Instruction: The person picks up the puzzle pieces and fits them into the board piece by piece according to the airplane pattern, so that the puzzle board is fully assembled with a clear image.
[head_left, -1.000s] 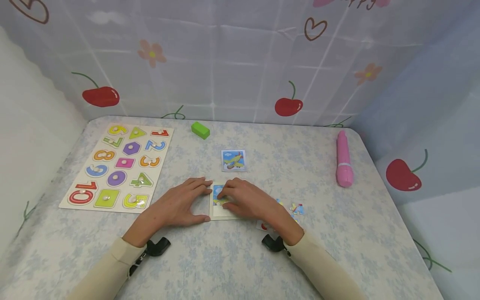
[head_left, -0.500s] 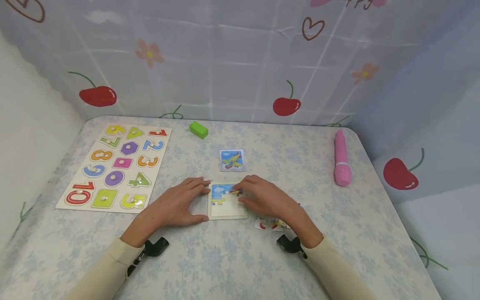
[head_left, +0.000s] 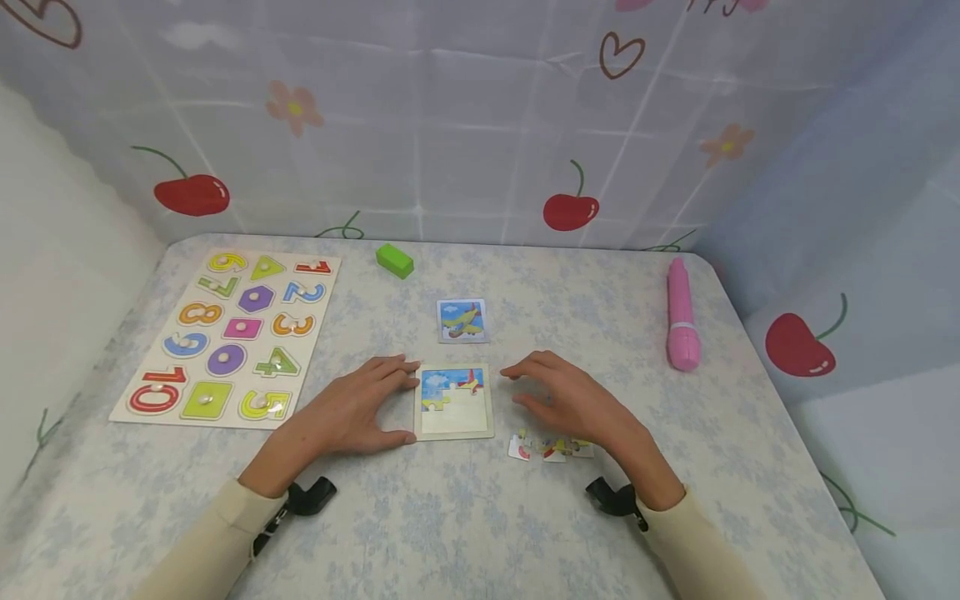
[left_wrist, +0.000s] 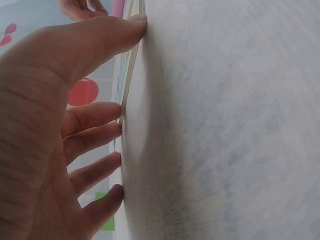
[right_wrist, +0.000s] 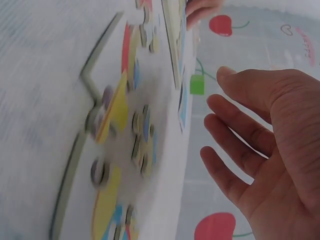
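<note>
A square jigsaw tray (head_left: 454,423) lies flat in front of the person, with joined pieces of sky and a red plane tail (head_left: 468,382) along its top and left side. Fingertips and thumb of the left hand (head_left: 352,407) touch the tray's left edge, the fingers fairly straight. Just right of the tray the right hand (head_left: 573,398) hovers, fingers loosely bent and nothing between them, as the right wrist view also shows. Loose jigsaw pieces (head_left: 553,452) lie below that hand, some partly hidden by it. Behind the tray is a picture card (head_left: 462,321) of a yellow airplane.
On the left lies a number-and-shape peg board (head_left: 225,337). A green block (head_left: 394,261) sits near the back edge. A pink wand-like object (head_left: 682,317) lies at the right. Patterned curtain (head_left: 465,125) hangs behind the table.
The right hand has moved from over the tray to its right, leaving the red-tailed piece at the tray's top right. The left hand has stayed at the tray's edge.
</note>
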